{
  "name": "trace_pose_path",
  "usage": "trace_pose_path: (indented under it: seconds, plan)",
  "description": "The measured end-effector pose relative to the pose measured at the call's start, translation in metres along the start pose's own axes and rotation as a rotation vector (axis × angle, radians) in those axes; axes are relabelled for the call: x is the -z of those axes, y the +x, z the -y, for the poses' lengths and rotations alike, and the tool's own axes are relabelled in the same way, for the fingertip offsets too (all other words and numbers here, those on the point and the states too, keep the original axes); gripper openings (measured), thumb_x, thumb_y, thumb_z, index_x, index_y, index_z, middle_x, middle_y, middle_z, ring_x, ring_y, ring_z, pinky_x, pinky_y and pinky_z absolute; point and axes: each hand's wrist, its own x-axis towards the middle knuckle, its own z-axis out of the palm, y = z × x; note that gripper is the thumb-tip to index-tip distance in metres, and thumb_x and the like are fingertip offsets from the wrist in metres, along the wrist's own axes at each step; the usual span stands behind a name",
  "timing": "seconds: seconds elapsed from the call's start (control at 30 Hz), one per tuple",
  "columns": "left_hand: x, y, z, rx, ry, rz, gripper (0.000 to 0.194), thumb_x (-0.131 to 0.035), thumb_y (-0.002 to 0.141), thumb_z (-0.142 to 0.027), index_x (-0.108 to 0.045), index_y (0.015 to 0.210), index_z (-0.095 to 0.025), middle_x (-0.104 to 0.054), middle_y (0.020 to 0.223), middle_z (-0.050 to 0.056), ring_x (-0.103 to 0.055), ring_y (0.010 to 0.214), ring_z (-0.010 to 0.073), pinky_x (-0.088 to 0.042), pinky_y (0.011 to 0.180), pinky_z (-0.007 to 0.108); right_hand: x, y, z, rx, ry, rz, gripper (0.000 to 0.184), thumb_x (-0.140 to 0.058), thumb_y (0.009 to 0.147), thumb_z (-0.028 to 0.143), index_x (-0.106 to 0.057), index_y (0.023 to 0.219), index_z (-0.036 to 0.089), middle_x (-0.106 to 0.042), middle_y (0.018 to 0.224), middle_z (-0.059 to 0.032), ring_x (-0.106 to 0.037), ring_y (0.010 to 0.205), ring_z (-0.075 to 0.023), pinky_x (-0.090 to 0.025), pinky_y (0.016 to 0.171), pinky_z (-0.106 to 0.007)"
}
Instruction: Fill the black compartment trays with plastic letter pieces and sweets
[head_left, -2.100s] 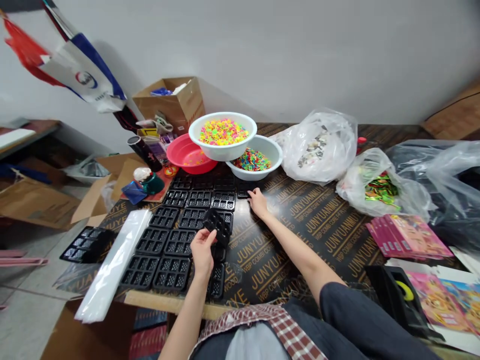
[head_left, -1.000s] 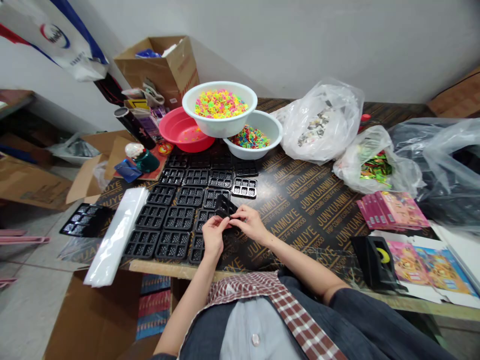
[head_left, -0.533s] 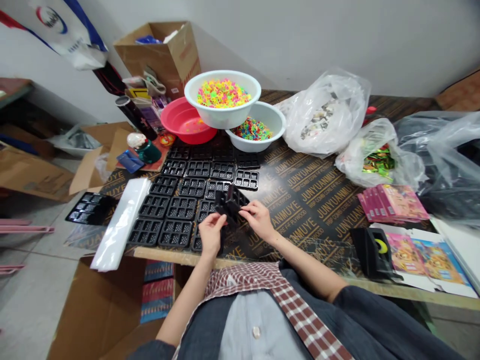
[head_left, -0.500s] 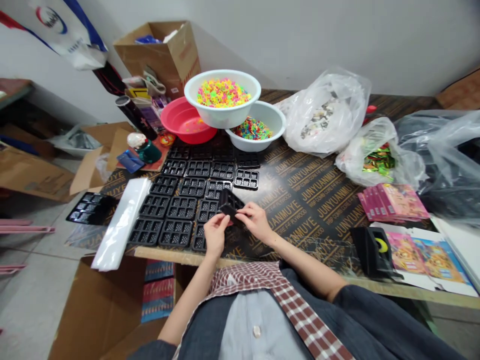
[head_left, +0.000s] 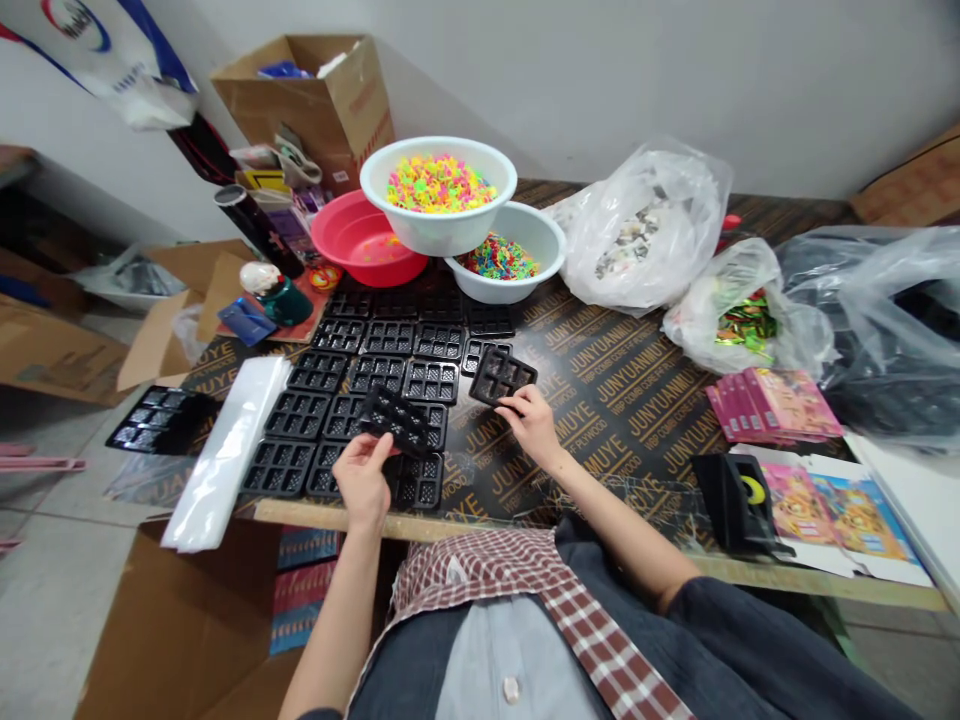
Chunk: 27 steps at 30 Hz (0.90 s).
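Pinched in my left hand (head_left: 365,478) is a black plastic tray (head_left: 397,418) with small compartments, tilted above the rows of similar trays. My right hand (head_left: 531,425) grips another black compartment tray (head_left: 501,376) by its near edge, over the bare tabletop beside those rows. Several black trays (head_left: 279,467) lie side by side on the table left of centre, their pockets facing up. Part of the laid-out rows is hidden behind the tray in my left hand.
Behind the trays stand a white basin (head_left: 442,235) of bright small pieces, a second basin (head_left: 551,262) and a red basin (head_left: 330,235). Clear plastic sleeves (head_left: 225,450) lie at left. Plastic bags (head_left: 645,230) and pink packets (head_left: 776,400) occupy the right.
The trays held together between my hands are now apart, one in each hand. My left hand has moved left and my right hand slightly away from me.
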Motion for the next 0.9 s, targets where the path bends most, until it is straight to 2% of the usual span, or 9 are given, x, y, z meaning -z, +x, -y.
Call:
trace_pose_path:
  seconds: [0.13,0.23,0.37,0.43,0.53,0.6,0.7,0.8,0.9]
  plan:
    - [0.016,0.006,-0.004,0.007,0.009,-0.025,0.038,-0.087,0.048,-0.036,-0.058,0.060,-0.015,-0.057,0.054,-0.006,-0.053,0.047,0.0072,-0.049,0.050,0.021,-0.017,-0.010,-0.030,0.072,-0.224,0.217,0.020,-0.056,0.092,0.023,-0.073,0.082,0.019,-0.055,0.080,-0.0070,-0.052,0.074,-0.0195,-0.048,0.069,-0.034]
    - [0.010,-0.003,-0.002,0.065,0.011,0.035,0.036,-0.087,0.049,-0.035,-0.060,0.061,-0.015,-0.059,0.056,-0.004,-0.054,0.049,0.0078,-0.049,0.050,0.021,-0.027,-0.012,-0.028,0.062,-0.235,0.253,0.015,-0.061,0.091,0.027,-0.074,0.091,0.019,-0.055,0.082,-0.0069,-0.052,0.075,-0.0199,-0.049,0.070,-0.034]
    - [-0.011,-0.026,0.004,0.139,0.024,0.141,0.035,-0.086,0.050,-0.036,-0.060,0.060,-0.016,-0.058,0.054,-0.004,-0.053,0.048,0.0081,-0.047,0.049,0.020,-0.025,-0.015,0.011,0.112,-0.011,0.189,0.038,-0.073,0.082,0.043,-0.070,0.113,0.022,-0.058,0.091,-0.0072,-0.056,0.084,-0.0210,-0.050,0.078,-0.036]
    - [-0.020,-0.037,0.007,0.181,0.044,0.228,0.035,-0.086,0.051,-0.036,-0.059,0.058,-0.016,-0.058,0.053,-0.004,-0.053,0.047,0.0082,-0.046,0.048,0.021,-0.019,-0.020,0.035,0.140,0.126,0.242,0.036,-0.072,0.082,0.048,-0.072,0.108,0.022,-0.059,0.087,-0.0052,-0.057,0.079,-0.0187,-0.051,0.075,-0.033]
    - [-0.027,-0.045,0.010,0.219,0.068,0.335,0.034,-0.087,0.052,-0.035,-0.059,0.057,-0.016,-0.058,0.053,-0.003,-0.054,0.047,0.0096,-0.045,0.048,0.021,-0.009,-0.024,0.058,0.102,0.249,0.278,0.026,-0.062,0.091,0.043,-0.076,0.093,0.021,-0.059,0.076,-0.0031,-0.056,0.069,-0.0151,-0.049,0.067,-0.029]
    - [-0.022,-0.039,0.008,0.179,0.056,0.285,0.034,-0.087,0.050,-0.035,-0.059,0.057,-0.016,-0.058,0.052,-0.004,-0.054,0.046,0.0095,-0.046,0.048,0.021,-0.001,-0.025,0.059,0.039,0.241,0.182,0.026,-0.058,0.093,0.039,-0.076,0.090,0.021,-0.059,0.074,-0.0027,-0.055,0.066,-0.0144,-0.048,0.065,-0.029]
    - [-0.005,-0.018,0.002,0.071,0.012,0.090,0.037,-0.087,0.048,-0.034,-0.057,0.059,-0.016,-0.055,0.052,-0.006,-0.052,0.045,0.0075,-0.046,0.047,0.020,0.005,-0.029,0.044,0.035,0.113,0.109,0.022,-0.060,0.092,0.036,-0.075,0.091,0.021,-0.058,0.075,-0.0033,-0.054,0.067,-0.0153,-0.048,0.066,-0.030]
    - [0.011,0.000,-0.005,0.017,-0.009,-0.004,0.039,-0.086,0.050,-0.034,-0.054,0.062,-0.016,-0.053,0.055,-0.007,-0.053,0.047,0.0068,-0.048,0.049,0.020,-0.002,-0.041,0.024,0.142,-0.044,0.304,0.017,-0.063,0.090,0.031,-0.073,0.082,0.020,-0.056,0.074,-0.0040,-0.054,0.070,-0.0166,-0.047,0.067,-0.030]
    - [0.014,0.000,-0.006,0.062,-0.016,0.020,0.040,-0.085,0.050,-0.033,-0.052,0.063,-0.016,-0.053,0.056,-0.007,-0.053,0.047,0.0068,-0.050,0.049,0.021,-0.012,-0.049,0.017,0.191,-0.127,0.418,0.014,-0.070,0.086,0.029,-0.072,0.079,0.017,-0.053,0.073,-0.0040,-0.053,0.069,-0.0174,-0.046,0.065,-0.030]
